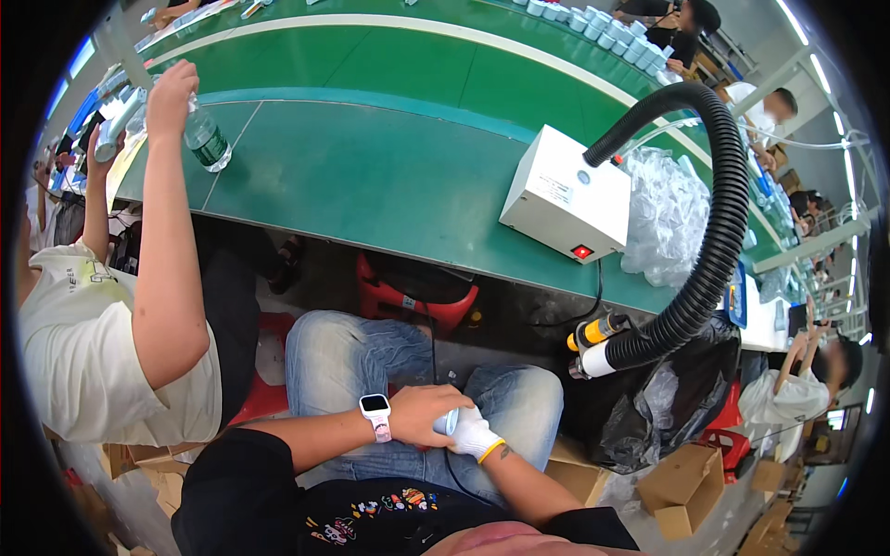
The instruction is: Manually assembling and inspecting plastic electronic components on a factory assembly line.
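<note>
My hands meet in my lap, over my jeans. My left hand [419, 414] is bare, with a white smartwatch [375, 413] at the wrist. Its fingers close around a light blue, rounded plastic piece [449, 423], and one end pokes out between the hands. My right hand [476, 436] wears a white knitted glove with a yellow cuff and lies against the left hand and the piece. The right fingers are mostly hidden. A thin dark cord runs down beside the hands.
A white box [567, 199] with a lit red switch stands on the green table [371, 167]. Its black ribbed hose [732, 204] arches down to a nozzle [598, 360] right of my knees. Clear plastic bags [663, 218] lie behind. A co-worker's arm [165, 250] reaches over a bottle [206, 139] at left.
</note>
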Tool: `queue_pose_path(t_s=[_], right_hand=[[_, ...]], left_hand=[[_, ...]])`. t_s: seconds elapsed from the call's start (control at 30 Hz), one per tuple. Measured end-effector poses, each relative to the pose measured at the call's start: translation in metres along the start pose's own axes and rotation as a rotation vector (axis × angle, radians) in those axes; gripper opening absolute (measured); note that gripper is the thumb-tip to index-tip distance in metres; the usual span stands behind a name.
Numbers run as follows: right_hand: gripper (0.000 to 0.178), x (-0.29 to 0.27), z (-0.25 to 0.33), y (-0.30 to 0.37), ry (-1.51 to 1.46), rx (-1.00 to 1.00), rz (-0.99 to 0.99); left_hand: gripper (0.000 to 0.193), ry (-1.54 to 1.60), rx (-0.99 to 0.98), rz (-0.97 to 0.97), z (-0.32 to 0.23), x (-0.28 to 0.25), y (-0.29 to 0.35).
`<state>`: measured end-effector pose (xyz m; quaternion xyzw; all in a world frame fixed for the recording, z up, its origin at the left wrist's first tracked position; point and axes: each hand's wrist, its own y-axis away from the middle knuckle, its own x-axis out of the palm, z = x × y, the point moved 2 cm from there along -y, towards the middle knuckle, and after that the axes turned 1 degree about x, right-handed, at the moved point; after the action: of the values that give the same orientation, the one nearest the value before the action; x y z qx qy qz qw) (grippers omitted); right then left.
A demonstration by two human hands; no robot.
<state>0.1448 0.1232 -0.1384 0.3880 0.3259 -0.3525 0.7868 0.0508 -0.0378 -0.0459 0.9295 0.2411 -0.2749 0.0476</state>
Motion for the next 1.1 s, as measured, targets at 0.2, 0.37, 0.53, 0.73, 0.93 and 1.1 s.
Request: queue_pose_path(t_s=[0.2,0.37,0.53,0.73,0.93,1.1], right_hand=[[0.045,0.033,-0.022,-0.01,-0.212,0.047,-0.042],[0.042,-0.017,-0.003,-0.008,-0.939,0.333,-0.03],[0.042,-0.009,-0.004,-0.013,-1.004,0.296,-0.151],[0.04,-0.007,0.001,-0.013,-0.636,0.294,0.032],[0.039,-0.019,0.014,-0.023,-0.7,0.339,0.058],[0.04,-0.014,0.01,-0.011,-0.697,0.258,0.056]], left_hand=[[0.047,0.112,0.09,-0.14,0.009,-0.019,-0.011],[0.02,0.058,0.201,-0.668,-0.015,-0.11,-0.013],[0.02,0.474,0.005,-0.902,-0.016,-0.162,-0.057],[0.024,0.266,0.213,-0.358,-0.09,-0.194,-0.137],[0.028,0.006,0.125,-0.489,-0.055,-0.171,-0.128],[0.026,0.119,0.003,-0.457,-0.023,-0.118,-0.084]])
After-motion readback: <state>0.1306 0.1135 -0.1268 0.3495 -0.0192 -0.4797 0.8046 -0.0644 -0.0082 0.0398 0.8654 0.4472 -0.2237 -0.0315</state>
